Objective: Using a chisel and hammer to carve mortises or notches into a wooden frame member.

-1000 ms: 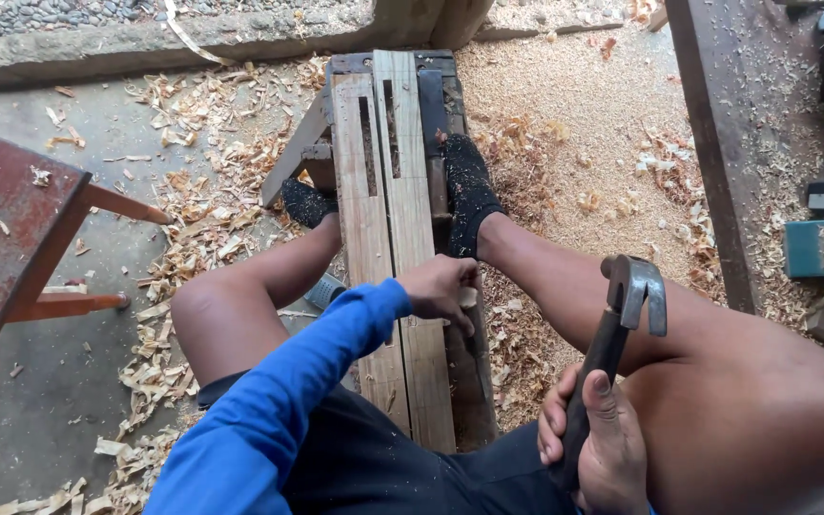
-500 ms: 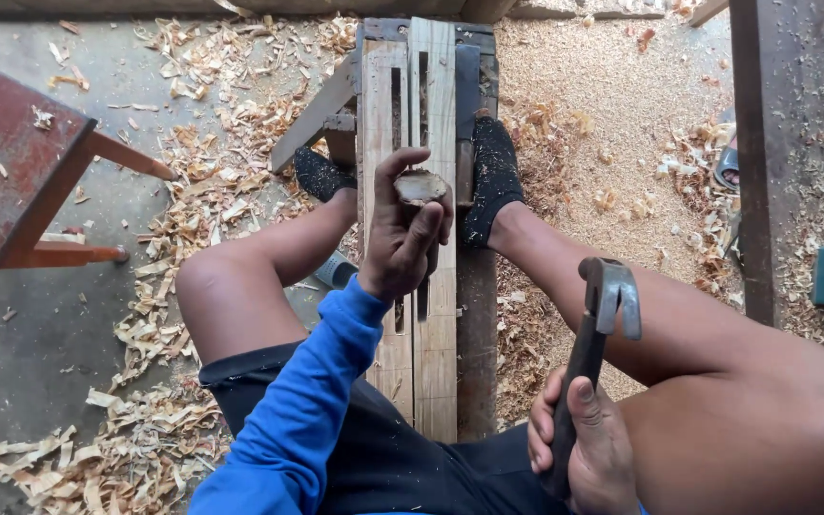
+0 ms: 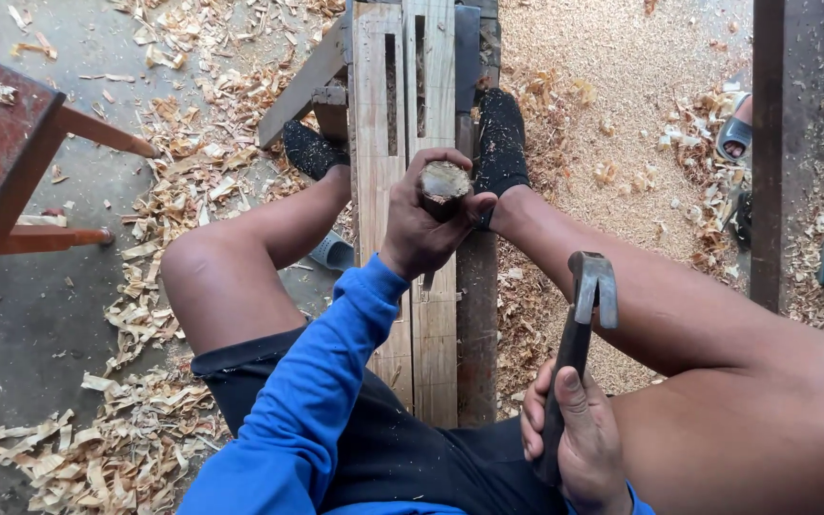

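The left hand (image 3: 422,224) wraps its fingers around a chisel handle (image 3: 444,181), upright over the slotted planks (image 3: 402,143) near their middle. The right hand (image 3: 579,443) grips a claw hammer (image 3: 584,315) beside the bench's right edge.

Left arm – long blue sleeve (image 3: 307,420), cuff ending at the wrist, cloth creased along the forearm. Left hand (image 3: 422,224) bare. Right hand (image 3: 579,443) bare; a sliver of blue cuff shows at its wrist. Dark shorts (image 3: 374,443), hem above the knee. Legs bare below – dark socks (image 3: 500,143) on both feet, dusted with sawdust.
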